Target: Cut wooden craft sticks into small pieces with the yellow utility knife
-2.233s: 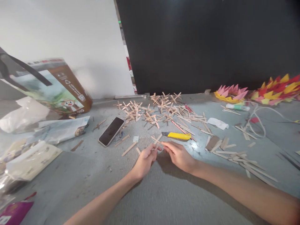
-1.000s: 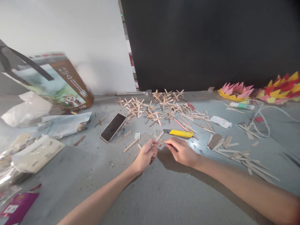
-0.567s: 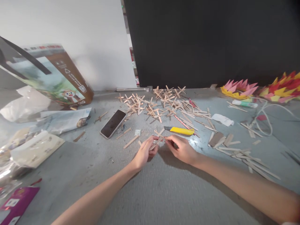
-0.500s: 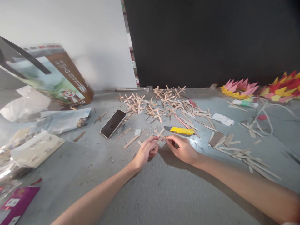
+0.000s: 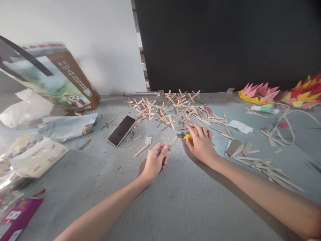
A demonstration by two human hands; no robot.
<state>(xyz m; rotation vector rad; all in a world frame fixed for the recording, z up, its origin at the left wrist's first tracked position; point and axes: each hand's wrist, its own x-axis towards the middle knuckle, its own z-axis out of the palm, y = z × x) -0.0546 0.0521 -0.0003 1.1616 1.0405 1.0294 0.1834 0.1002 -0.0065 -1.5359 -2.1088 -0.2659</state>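
My left hand (image 5: 155, 162) is closed in a pinch on a thin wooden stick (image 5: 172, 142) that points up and to the right just above the grey table. My right hand (image 5: 202, 144) lies over the yellow utility knife (image 5: 187, 136), fingers curling onto it; only the knife's left end and blade tip show. Whether the hand grips the knife is unclear. Beyond both hands lies a heap of glued wooden stick crosses (image 5: 173, 110).
A black phone (image 5: 121, 130) lies face up left of the hands. A tilted printed bag (image 5: 54, 82) and plastic wrappers (image 5: 37, 160) fill the left. Loose flat sticks (image 5: 253, 157), a white cable (image 5: 288, 129), a glue tube (image 5: 264, 109) and coloured paper flowers (image 5: 258, 93) sit right.
My right hand let go of the stick piece held between both hands and moved up and right onto the yellow knife. My left hand keeps its stick. The view tilted slightly.
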